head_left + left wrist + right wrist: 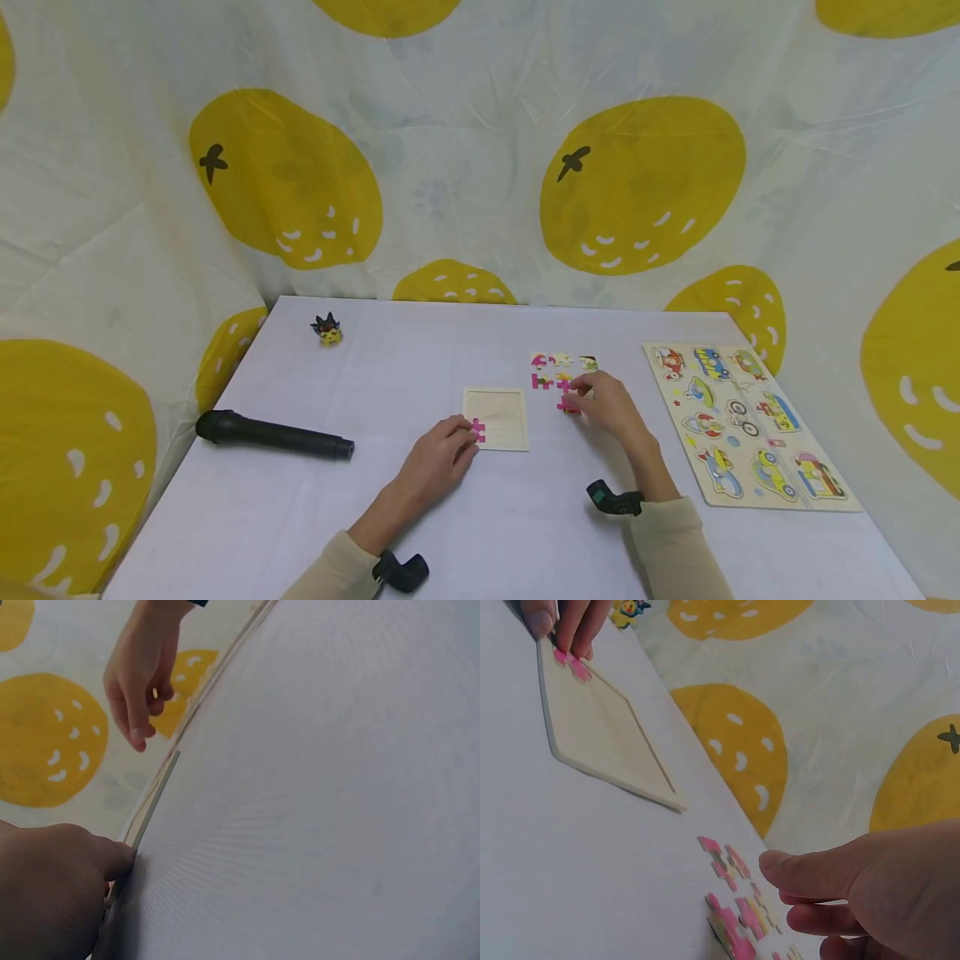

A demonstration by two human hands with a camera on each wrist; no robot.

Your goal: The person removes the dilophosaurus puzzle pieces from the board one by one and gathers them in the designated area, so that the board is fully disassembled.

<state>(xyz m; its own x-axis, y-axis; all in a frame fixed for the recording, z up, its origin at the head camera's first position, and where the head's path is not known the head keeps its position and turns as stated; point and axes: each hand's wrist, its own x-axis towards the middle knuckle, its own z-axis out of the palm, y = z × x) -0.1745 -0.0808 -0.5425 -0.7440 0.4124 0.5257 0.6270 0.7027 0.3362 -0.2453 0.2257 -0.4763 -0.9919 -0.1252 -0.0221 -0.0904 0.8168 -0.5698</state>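
Note:
A small square wooden puzzle tray (504, 419) lies flat on the table, with one pink jigsaw piece (477, 432) in its near left corner. My left hand (437, 461) rests at that corner, fingertips touching the piece and thumb against the tray's outer edge in the right wrist view. Loose jigsaw pieces (541, 382), several of them pink, lie flat to the right of the tray. Above them hovers my right hand (609, 403), its fingers loosely bent. In the right wrist view its thumb (776, 860) is apart from the pieces and nothing shows between the fingers.
At the right lies a larger wooden board (686, 425) with vehicle pictures. A black microphone (273, 435) lies on the left, and a small yellow figurine (328, 330) with dark spikes stands at the back left. A fruit-patterned curtain (465, 167) hangs behind the white table.

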